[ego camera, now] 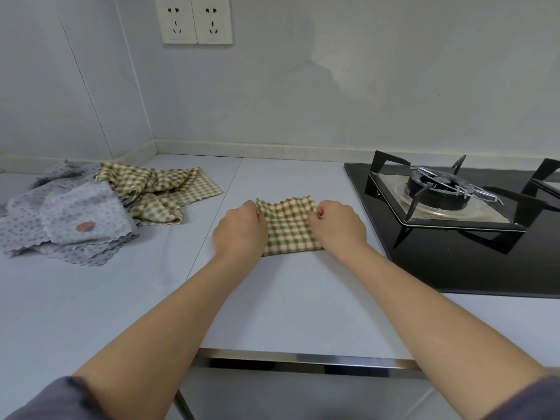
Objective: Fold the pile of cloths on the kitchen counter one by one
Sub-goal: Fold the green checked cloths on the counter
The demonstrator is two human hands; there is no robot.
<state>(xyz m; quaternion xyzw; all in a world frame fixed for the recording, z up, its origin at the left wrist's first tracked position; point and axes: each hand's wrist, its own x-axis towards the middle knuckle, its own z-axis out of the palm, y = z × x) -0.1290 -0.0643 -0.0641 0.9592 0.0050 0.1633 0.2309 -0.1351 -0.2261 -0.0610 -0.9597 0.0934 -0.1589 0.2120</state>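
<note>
Green-and-red check on cream: that's the folded cloth (291, 227) I see lying flat on the pale counter (272, 298), approx frame centre, scalloped edge on its far side. Left hand (239, 230) sits at the cloth's 9 o'clock side, fingers curled, pinching the far-left corner. Right hand (338, 227) mirrors it at 3 o'clock, thumb & fingers nipped on the far-right corner. Both hands partly cover the cloth's side edges, so I can't tell how many layers it has. Unfolded pile (100, 207) lies at 9–10 o'clock from the cloth, well apart. It has crumpled green check cloths (160, 192) on its 3 o'clock side and grey dotted cloths (69, 213) w/ wavy edges toward 9, one bearing an orange mark. Gas hob (454, 253) on black glass is at 3 o'clock, near the right hand, not touching; its burner (439, 189) sits under a black pan support. Twin wall sockets (194, 19) at 11 o'clock, high on the wall.
</note>
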